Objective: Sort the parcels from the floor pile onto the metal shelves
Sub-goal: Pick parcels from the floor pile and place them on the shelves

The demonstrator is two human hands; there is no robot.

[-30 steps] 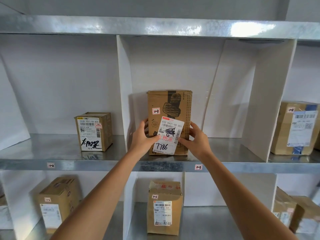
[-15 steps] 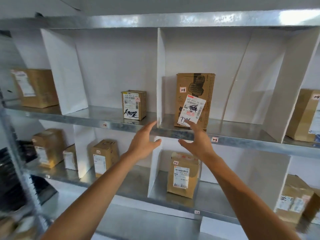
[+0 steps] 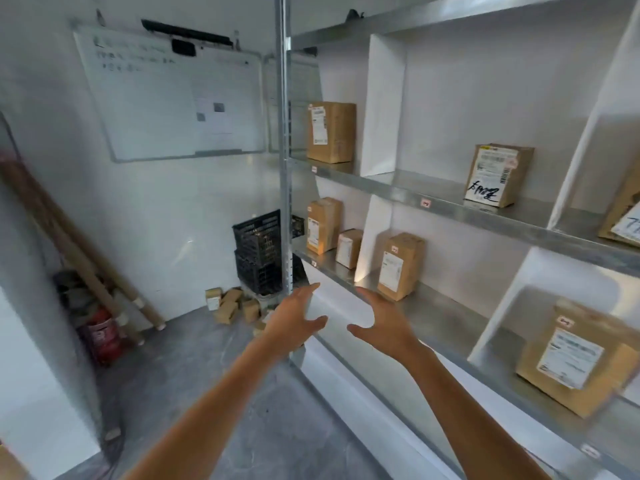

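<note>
Both hands are empty: the left hand and the right hand hang in the air with fingers spread and relaxed, palms turned toward each other, holding nothing, just in front of the steel upright at the end of the metal shelves. The floor pile of small brown parcels lies beyond the hands, by the foot of that upright and to its left, against the wall, with stacked black crates close behind the upright. The step in hand looks like fetching the next parcel. Done well, that means stooping low to the left of the upright and lifting one box off the top or edge of the heap, label outward, rather than dragging from beneath. Open grey floor left of the upright gives walking room. The cardboard tubes leaning far to its left and the shelf rims jutting to its right are edges to steer the arms past.
</note>
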